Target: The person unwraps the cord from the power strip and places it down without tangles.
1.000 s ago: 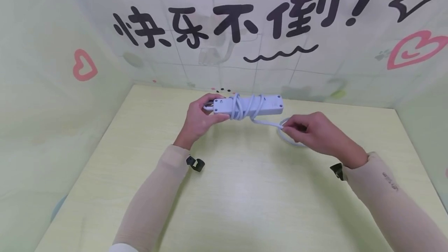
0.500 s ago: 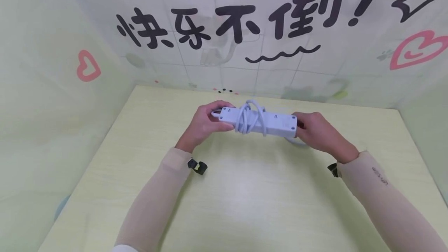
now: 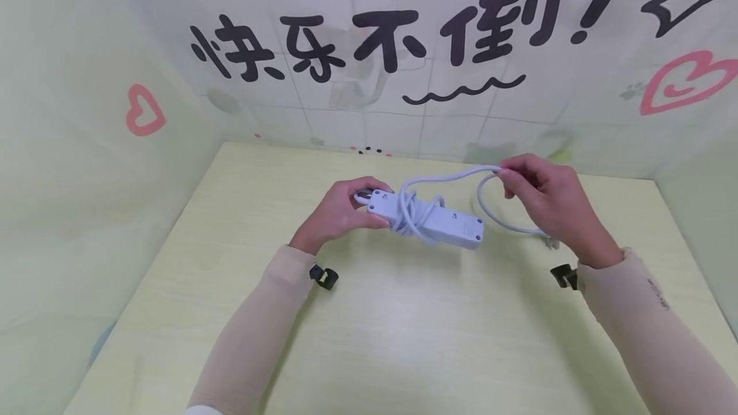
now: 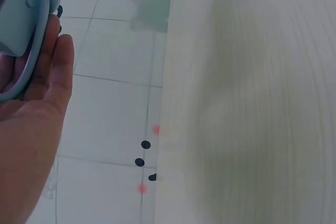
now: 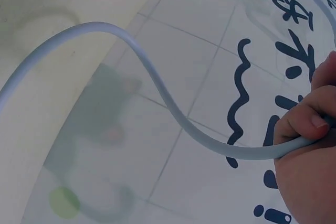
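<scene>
A white power strip (image 3: 452, 225), with its cord wound several times around its middle, is held above the table. My left hand (image 3: 340, 213) grips its left end, thumb on the near side and fingers on the far side. In the left wrist view, the end of the strip (image 4: 16, 22) and a loop of cord lie against the left hand (image 4: 44, 82). My right hand (image 3: 553, 200) pinches the loose cord (image 3: 450, 177) to the right of the strip. From there the cord curves down to a plug (image 3: 552, 243) beside the right wrist. The right wrist view shows the cord (image 5: 163, 93) entering the pinch.
The pale wooden table (image 3: 369, 338) lies beneath both hands. A light curtain (image 3: 380, 114) with black characters and a pink heart (image 3: 145, 109) closes off the back and sides, near the table's far edge.
My right hand went from below the cord to the strip's right end, then up and right, drawing the cord out above the strip. The strip has lowered and its right end tilts down.
</scene>
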Available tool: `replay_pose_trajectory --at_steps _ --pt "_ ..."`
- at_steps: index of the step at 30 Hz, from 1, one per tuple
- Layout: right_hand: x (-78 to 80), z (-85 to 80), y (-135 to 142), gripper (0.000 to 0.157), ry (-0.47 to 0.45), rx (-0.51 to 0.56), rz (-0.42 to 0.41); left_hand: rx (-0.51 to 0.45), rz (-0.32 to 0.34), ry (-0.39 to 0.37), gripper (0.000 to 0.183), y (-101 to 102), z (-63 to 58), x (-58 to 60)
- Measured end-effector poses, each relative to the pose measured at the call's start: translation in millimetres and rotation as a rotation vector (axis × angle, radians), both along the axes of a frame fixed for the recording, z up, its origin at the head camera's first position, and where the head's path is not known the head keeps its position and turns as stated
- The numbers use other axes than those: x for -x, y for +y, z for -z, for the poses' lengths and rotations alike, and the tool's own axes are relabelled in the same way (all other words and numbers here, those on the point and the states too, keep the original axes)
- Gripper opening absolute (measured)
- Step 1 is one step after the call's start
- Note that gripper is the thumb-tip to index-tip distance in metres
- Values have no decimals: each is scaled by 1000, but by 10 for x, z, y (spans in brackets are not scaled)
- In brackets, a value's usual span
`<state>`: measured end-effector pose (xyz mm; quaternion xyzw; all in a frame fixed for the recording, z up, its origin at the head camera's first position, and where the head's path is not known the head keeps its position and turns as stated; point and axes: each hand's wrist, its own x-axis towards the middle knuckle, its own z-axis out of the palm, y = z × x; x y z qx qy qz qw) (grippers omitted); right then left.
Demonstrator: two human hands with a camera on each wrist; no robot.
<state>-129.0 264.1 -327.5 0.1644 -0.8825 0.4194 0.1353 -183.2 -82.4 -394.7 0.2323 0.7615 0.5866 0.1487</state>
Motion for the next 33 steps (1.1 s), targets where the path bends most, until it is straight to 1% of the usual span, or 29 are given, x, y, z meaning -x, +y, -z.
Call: replay_pose_trajectory --at_steps 2,5,9,13,15,17,21,22,25,28,33 --pt "-31 -27 20 11 9 10 -16 5 -30 -3 45 -7 26 13" --pt "-74 -55 50 13 4 6 -45 -2 -102 -22 45 -19 70 37" --pt "-123 -57 93 14 -58 -35 -105 -40 -219 -50 49 -53 97 72" --pt "-152 -49 148 14 -113 -138 -186 -64 -327 -34 52 -107 59 107" --pt "-153 -42 181 11 -112 -190 -212 -76 -373 -22 52 -130 21 122" --pt "-149 -34 210 10 -109 -224 -224 -100 -405 -23 53 -146 -3 140" --pt "-119 4 244 8 -141 -287 -232 -178 -442 -39 51 -179 -11 168" --pt "-108 23 253 10 -151 -311 -234 -195 -449 -39 51 -189 -9 171" --pt "-60 93 300 7 -190 -398 -220 -226 -469 -28 50 -219 -9 175" --pt "5 188 388 6 -240 -484 -191 -237 -469 -12 50 -237 -22 167" --pt "154 393 607 11 -323 -601 -118 -265 -442 -6 51 -240 -41 159"
